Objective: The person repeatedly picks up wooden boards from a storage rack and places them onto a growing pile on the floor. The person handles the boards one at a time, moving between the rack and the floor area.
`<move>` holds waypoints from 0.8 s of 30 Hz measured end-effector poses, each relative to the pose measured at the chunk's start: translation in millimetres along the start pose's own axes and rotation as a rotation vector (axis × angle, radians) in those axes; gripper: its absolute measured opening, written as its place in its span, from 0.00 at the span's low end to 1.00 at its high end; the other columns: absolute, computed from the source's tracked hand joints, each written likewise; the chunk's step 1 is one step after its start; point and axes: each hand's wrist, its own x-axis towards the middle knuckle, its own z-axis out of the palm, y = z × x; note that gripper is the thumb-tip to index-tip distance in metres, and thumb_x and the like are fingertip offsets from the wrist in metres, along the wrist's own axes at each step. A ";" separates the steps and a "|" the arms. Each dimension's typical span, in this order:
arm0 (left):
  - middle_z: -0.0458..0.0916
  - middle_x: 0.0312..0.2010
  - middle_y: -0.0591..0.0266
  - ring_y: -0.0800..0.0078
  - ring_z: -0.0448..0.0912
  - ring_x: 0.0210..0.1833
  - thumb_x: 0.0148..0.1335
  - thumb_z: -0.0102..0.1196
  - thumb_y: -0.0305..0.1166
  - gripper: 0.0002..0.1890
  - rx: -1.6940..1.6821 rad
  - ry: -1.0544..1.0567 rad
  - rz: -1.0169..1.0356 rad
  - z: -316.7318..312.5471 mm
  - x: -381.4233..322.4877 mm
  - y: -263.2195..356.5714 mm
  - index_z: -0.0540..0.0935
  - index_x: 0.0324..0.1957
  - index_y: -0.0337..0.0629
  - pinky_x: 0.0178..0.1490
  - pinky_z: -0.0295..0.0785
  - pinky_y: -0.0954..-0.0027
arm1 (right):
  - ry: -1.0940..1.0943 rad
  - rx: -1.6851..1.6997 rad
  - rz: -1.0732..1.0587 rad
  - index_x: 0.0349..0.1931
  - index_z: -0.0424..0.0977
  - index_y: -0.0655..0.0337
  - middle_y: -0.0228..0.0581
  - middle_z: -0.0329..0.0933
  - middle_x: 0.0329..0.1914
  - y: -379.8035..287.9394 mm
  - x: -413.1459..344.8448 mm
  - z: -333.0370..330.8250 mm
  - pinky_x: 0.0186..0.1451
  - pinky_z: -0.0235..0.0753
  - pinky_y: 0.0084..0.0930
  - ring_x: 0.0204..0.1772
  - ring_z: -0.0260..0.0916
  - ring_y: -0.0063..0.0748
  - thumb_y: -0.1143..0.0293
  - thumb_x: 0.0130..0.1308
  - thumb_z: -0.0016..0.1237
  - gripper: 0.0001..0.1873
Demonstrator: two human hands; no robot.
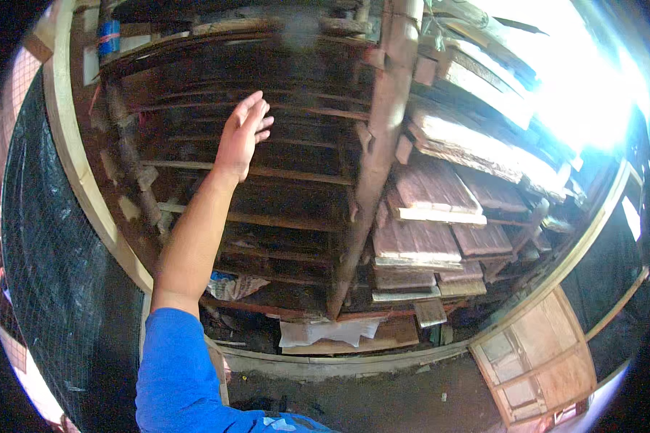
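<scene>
My left hand (245, 132) is raised at the end of an outstretched arm in a blue sleeve. Its fingers are slightly spread, and nothing shows in its grip. Behind it is a dark wooden rack with several horizontal slats (303, 174); whether the hand touches any of them I cannot tell. To the right of the hand stands a thick wooden post (382, 146). My right hand is out of view.
Stacked wooden boards (417, 238) jut out right of the post. White sheets (325, 331) hang low. A pale wooden beam (346, 365) crosses below. Dark mesh sheeting (59, 233) covers the left side; a wooden panel (539, 352) stands lower right. Glare washes out the upper right.
</scene>
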 end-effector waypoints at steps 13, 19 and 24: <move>0.45 0.68 0.36 0.39 0.68 0.59 0.44 0.61 0.67 0.61 -0.542 0.222 -0.121 4.3 160.2 75.5 0.39 0.71 0.53 0.56 0.73 0.48 | -0.102 0.021 0.015 0.43 0.77 0.63 0.47 0.77 0.45 15.2 46.1 24.1 0.44 0.74 0.29 0.42 0.74 0.32 0.58 0.56 0.57 0.20; 0.62 0.58 0.47 0.53 0.69 0.55 0.60 0.55 0.35 0.28 -0.455 0.323 -0.032 -15.3 186.1 75.5 0.61 0.59 0.38 0.46 0.83 0.56 | -0.113 0.042 0.052 0.44 0.77 0.63 0.47 0.77 0.46 28.9 50.9 30.2 0.44 0.74 0.28 0.41 0.75 0.32 0.59 0.57 0.56 0.20; 0.64 0.54 0.47 0.55 0.70 0.53 0.60 0.54 0.31 0.25 -0.512 0.368 0.030 -18.5 194.6 67.7 0.62 0.58 0.36 0.45 0.84 0.57 | -0.124 0.049 0.063 0.45 0.76 0.63 0.46 0.77 0.47 38.4 53.5 27.0 0.44 0.74 0.28 0.41 0.75 0.31 0.59 0.58 0.54 0.20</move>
